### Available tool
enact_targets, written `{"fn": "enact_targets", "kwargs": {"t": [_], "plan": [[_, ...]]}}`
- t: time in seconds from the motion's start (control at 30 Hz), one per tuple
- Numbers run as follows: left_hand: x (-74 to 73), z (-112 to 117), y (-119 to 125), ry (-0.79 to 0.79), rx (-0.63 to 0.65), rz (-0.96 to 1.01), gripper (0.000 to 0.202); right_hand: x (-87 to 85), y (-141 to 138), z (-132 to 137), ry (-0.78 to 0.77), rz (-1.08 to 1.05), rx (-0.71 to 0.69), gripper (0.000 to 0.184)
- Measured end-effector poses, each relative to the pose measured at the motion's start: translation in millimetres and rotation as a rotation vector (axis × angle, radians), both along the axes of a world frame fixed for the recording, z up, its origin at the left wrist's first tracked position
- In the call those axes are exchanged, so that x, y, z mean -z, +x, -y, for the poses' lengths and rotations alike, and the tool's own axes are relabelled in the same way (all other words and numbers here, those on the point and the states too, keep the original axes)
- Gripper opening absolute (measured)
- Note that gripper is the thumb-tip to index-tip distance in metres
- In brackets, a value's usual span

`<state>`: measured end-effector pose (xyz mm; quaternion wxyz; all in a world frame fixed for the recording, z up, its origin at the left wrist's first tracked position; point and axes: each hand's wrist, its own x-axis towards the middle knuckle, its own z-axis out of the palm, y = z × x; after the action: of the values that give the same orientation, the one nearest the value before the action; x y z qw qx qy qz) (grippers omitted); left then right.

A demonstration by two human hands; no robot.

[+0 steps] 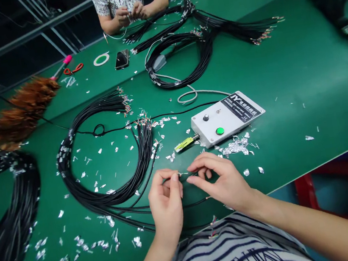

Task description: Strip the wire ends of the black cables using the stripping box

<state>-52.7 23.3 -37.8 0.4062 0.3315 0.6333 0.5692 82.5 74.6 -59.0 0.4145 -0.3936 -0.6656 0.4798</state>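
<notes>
Near the table's front edge, my left hand pinches the stripped end of a black cable between thumb and forefinger. Thin pale wires stick out of that pinch to the right. Facing them, my right hand has thumb and forefinger a little apart, with the wire tips close to the forefinger. Just beyond both hands sits a white box-shaped machine with a knob, a green button and a yellow-green piece on its shaft. Several loose black cables run beneath my left hand.
Coiled bundles of black cable lie left, with another coil behind the machine. Foil scraps litter the green table. Farther back are a phone, a tape roll, red-handled scissors and a co-worker's hands.
</notes>
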Motion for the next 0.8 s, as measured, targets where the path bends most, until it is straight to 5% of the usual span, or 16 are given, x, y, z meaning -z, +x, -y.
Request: {"fn": "enact_targets", "kwargs": {"t": [0.23,0.47,0.67,0.8], "plan": [[0.0,1.4,-4.1,-0.035,0.043,0.056,0.031,2.7,-12.9,-2.4,-0.371,-0.211,-0.102,0.014],[-1.7,0.8,-16.4,-0.095,0.108,0.235,0.031,-1.8,-24.2,-2.4,-1.105,-0.536,-0.264,0.029],[-5.8,-4.0,-13.0,-0.051,0.257,0.171,0.025,-5.4,-22.2,0.2,-1.061,-0.497,-0.209,0.024],[1.7,-3.5,-6.8,0.017,0.098,0.139,0.017,-6.0,-21.5,0.1,-1.031,-0.459,-0.2,0.028]]}}
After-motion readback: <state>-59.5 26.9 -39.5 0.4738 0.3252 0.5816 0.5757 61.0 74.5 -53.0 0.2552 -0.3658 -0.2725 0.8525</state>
